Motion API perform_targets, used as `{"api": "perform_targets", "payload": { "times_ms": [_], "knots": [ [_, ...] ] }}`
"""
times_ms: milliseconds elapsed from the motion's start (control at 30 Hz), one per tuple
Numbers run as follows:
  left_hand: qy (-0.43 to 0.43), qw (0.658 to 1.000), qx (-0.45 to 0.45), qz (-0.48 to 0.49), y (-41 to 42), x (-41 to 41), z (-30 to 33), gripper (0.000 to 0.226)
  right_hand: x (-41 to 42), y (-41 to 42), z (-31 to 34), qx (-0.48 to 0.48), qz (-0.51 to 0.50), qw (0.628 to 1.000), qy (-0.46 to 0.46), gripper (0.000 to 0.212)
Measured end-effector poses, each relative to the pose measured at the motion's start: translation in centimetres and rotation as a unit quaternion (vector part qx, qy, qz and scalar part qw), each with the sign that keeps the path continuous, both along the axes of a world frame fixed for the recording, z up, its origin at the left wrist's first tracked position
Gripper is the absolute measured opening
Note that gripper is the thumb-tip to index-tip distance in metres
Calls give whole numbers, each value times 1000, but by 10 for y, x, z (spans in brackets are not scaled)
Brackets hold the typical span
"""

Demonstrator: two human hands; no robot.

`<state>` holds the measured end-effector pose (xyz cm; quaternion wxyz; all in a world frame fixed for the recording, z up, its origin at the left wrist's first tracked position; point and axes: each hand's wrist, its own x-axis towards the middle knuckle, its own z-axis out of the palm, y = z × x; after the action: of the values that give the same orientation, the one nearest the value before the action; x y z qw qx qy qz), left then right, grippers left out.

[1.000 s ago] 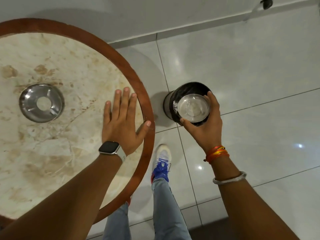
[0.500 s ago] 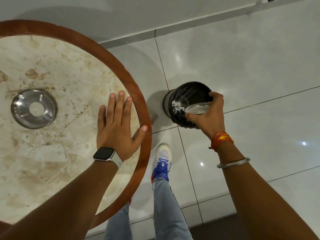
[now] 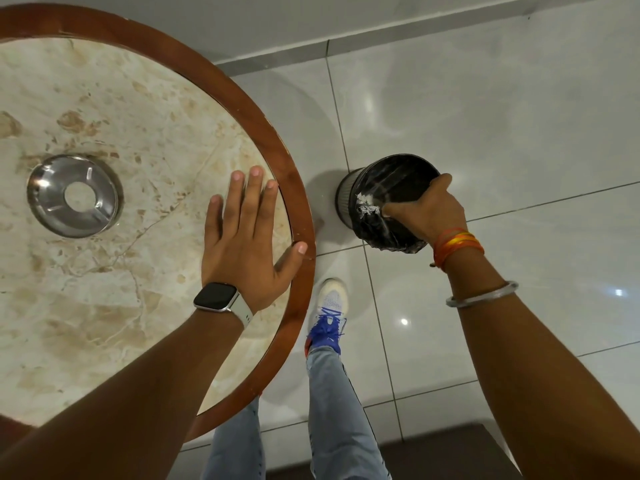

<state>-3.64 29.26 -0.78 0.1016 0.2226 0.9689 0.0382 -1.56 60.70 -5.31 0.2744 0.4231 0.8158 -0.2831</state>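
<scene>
My right hand [image 3: 429, 213] hangs palm down over the mouth of a small round bin [image 3: 394, 174] with a black liner, on the floor to the right of the table. Its fingers curl round a small steel bowl turned upside down, which the hand hides almost entirely. White crumpled scraps [image 3: 367, 206] lie against the liner just left of my thumb. My left hand [image 3: 242, 244] rests flat on the round marble table [image 3: 104, 98], fingers straight and the thumb on the wooden rim [image 3: 270, 140]. A steel ring-shaped lid [image 3: 48, 199] sits on the table to the left.
The floor is glossy pale tile [image 3: 519, 116], with a wall skirting at the back. My leg in jeans and a white and blue shoe [image 3: 330, 306] stand between the table and the bin. A dark mat [image 3: 433, 455] lies at the bottom edge.
My right hand has tipped the steel bowl from upright to face down over the bin, and white scraps now lie on the liner. My left hand stays flat on the table.
</scene>
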Motion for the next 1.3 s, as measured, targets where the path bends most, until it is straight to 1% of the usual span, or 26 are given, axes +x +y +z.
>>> {"api": "perform_targets", "payload": {
  "times_ms": [67, 133, 167, 233, 267, 300, 367, 400, 467, 500, 600, 667, 800, 967, 1100, 1200, 1300],
  "knots": [
    [0, 1000, -3, -2, 0, 0, 0, 94, -10, 9, -4, -67, -131, 989, -29, 108],
    [-1, 1000, -5, -2, 0, -1, -1, 94, -13, 17, -9, -165, -278, 945, -51, 101],
    [-2, 1000, -5, -2, 0, -1, -1, 94, -13, 21, -14, -202, -323, 923, -58, 92],
    [-5, 1000, -5, -1, 0, 0, -1, 94, -11, 25, -18, -257, -380, 886, -62, 69],
    [-6, 1000, -4, -1, 0, -1, -1, 94, -11, 26, -18, -275, -404, 871, -55, 61],
    [-6, 1000, -5, -1, 0, -1, -1, 94, -9, 26, -19, -288, -429, 855, -47, 58],
    [-6, 1000, -7, -1, 1, -1, -1, 94, -7, 26, -22, -319, -488, 811, -45, 56],
    [-7, 1000, -7, 0, 0, -1, -1, 94, -5, 27, -24, -344, -525, 777, -46, 56],
    [-8, 1000, -7, -1, 0, -1, -1, 94, -2, 27, -27, -395, -599, 695, -49, 63],
    [-7, 1000, -9, -1, 0, -1, -1, 94, 0, 27, -28, -409, -625, 663, -52, 67],
    [-6, 1000, -8, -1, 0, -1, -1, 94, 4, 29, -33, -440, -674, 591, -46, 75],
    [-6, 1000, -6, -1, 0, 0, -2, 94, 6, 30, -36, -459, -692, 557, -38, 80],
    [-4, 1000, -7, -1, 0, 0, -2, 95, 8, 24, -33, -472, -697, 540, -24, 83],
    [-1, 1000, 2, 1, 0, 0, -2, 94, 6, 13, -32, -480, -699, 530, -6, 85],
    [-2, 1000, 2, 4, 0, 0, -2, 94, 9, 3, -33, -492, -668, 558, 2, 83],
    [2, 1000, -4, 3, 0, 0, -2, 94, 14, 0, -34, -494, -662, 564, 7, 86],
    [2, 1000, -1, 0, 0, 0, -1, 94, 18, -1, -36, -485, -656, 578, 11, 86]
  ]
}}
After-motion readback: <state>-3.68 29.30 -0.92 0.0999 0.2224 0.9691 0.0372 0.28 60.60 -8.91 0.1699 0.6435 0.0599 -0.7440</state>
